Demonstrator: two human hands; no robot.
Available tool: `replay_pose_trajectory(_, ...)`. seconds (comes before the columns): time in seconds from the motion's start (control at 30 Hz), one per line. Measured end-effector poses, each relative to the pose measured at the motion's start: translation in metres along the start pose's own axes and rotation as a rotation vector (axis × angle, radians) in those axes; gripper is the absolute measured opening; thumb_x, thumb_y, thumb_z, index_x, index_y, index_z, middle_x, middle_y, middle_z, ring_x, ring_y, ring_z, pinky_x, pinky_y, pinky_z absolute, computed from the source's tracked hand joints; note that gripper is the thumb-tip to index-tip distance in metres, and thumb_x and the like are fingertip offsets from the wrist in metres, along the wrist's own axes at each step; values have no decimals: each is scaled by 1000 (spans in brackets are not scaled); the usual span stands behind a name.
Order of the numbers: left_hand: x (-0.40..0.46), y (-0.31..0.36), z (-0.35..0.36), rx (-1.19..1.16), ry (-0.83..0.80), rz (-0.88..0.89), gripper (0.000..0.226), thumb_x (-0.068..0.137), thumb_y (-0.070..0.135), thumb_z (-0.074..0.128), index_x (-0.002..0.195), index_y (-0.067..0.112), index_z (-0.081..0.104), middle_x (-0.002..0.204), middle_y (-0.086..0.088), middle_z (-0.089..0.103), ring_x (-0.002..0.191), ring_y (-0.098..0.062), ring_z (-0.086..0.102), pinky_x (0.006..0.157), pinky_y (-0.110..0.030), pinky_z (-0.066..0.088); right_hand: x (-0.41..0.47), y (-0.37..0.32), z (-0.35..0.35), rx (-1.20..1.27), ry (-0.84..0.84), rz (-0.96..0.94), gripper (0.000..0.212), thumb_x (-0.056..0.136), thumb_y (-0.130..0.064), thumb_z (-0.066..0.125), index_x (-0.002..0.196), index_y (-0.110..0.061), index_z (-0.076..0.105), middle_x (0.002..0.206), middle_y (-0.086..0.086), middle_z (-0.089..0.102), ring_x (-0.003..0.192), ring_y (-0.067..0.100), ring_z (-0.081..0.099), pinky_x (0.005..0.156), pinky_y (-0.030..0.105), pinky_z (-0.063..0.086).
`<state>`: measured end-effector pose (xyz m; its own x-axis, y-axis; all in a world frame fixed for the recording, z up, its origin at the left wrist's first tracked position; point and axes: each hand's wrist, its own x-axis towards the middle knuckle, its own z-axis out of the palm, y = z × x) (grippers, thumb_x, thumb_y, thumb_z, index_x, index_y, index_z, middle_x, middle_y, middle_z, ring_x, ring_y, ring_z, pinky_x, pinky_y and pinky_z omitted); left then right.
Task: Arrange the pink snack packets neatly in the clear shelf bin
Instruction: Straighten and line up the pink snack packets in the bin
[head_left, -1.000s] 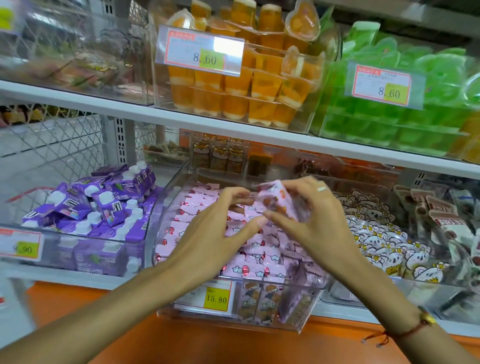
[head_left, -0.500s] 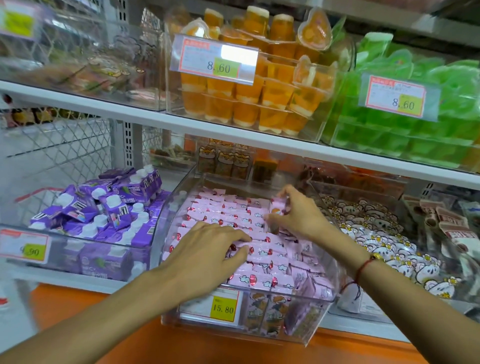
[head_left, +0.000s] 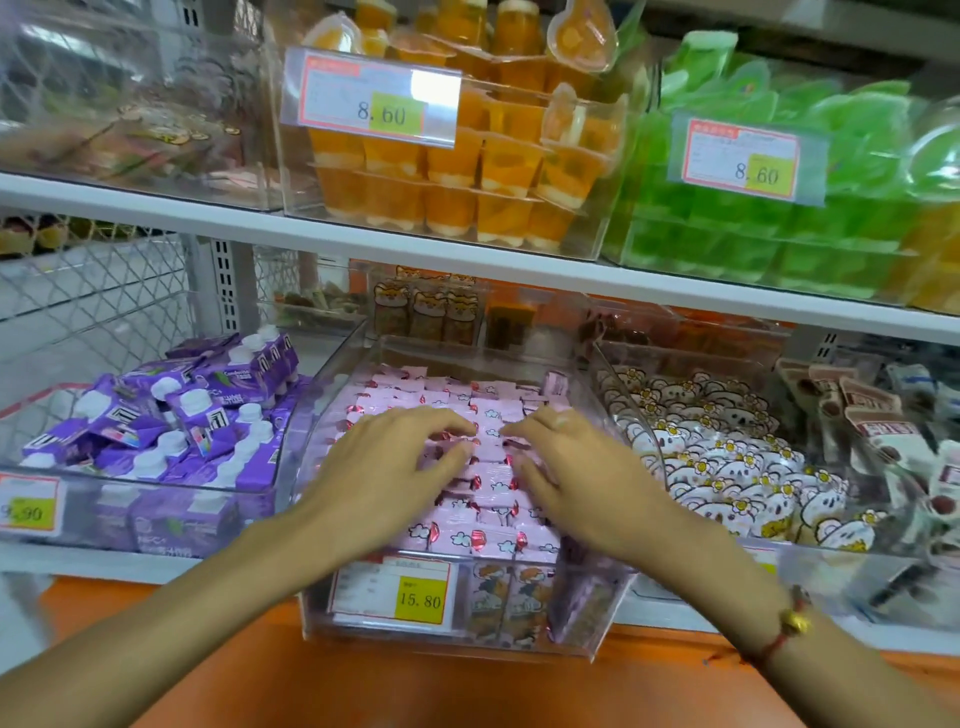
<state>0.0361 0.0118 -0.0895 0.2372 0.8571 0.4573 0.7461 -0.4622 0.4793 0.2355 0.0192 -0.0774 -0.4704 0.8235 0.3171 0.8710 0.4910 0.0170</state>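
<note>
fingers (head_left: 447, 431) spread — touching pink packets (head_left: 488, 415)

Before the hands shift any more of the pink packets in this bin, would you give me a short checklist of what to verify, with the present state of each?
1. Both hands free of a held packet: ok. The left hand and right hand lie on the pink packets with fingers spread, pinching nothing.
2. Packets inside the clear bin: ok, none hang over its rim.
3. Rows flat and even: not ok. One packet stands on edge at the back right.
4. Rows under the hands: cannot tell, hidden.
5. Price tag on the bin front readable: ok, 15.80.
</note>
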Motion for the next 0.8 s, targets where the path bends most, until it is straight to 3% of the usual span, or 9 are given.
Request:
replay_pose_trajectory(0.1, 27, 3, 4, -45, 21, 13, 18, 92, 30, 57, 107, 35, 65, 111, 17, 65, 98, -2, 57, 82, -29, 49, -23, -6, 1, 30, -45, -57, 42, 100, -42, 29, 138, -26, 40, 129, -5, 51, 117, 16, 46, 92, 31, 38)
replay_pose_trajectory(0.2, 60, 6, 21, -25, -93, 3, 22, 93, 22, 57, 113, 29, 65, 116, 8, 65, 100, -9, 58, 86, -33, 50, -27, -5, 4, -38, -32, -68, 46, 101, -44, 22, 142, -27, 33, 134, -7, 48, 119, 15, 44, 92, 29, 35)
replay_pose_trajectory(0.3, 86, 3, 39, 86, -219, -26, 28, 91, 28, 60, 119, 25, 64, 120, 0, 65, 103, -18, 60, 86, -36, 50, -28, -6, 8, -27, -5, -76, 46, 101, -43, 23, 142, -26, 35, 133, -4, 50, 117, 16, 46, 92, 32, 38)
replay_pose_trajectory(0.47, 107, -1, 48, 137, -253, -39, 16, 85, 32, 68, 98, 26, 73, 103, 4, 70, 92, -15, 61, 77, -33, 51, -26, -2, 12, -9, 25, -81, 44, 101, -43, 24, 140, -26, 37, 132, -4, 52, 119, 17, 46, 92, 33, 40)
replay_pose_trajectory(0.57, 112, -1, 51, 104, -203, -81, 13, 88, 28, 64, 90, 23, 76, 101, 5, 72, 93, -16, 64, 80, -36, 53, -26, -2, 13, 3, 30, -82, 44, 101, -42, 25, 140, -26, 38, 130, -3, 52, 117, 18, 47, 91, 33, 41)
replay_pose_trajectory(0.67, 114, 2, 52, -63, -65, -168, 23, 92, 31, 58, 104, 17, 71, 109, 0, 69, 96, -19, 62, 84, -36, 52, -26, -2, 13, 1, 35, -85, 44, 101, -41, 25, 140, -26, 38, 130, -3, 52, 117, 18, 46, 91, 33, 40)
replay_pose_trajectory(0.8, 116, 17, 45, -543, 222, -390, 34, 94, 42, 52, 104, 12, 64, 99, -9, 68, 70, -17, 57, 61, -28, 46, -26, -3, 13, 4, 58, -83, 43, 101, -40, 25, 139, -26, 39, 130, -3, 52, 117, 18, 46, 92, 33, 40)
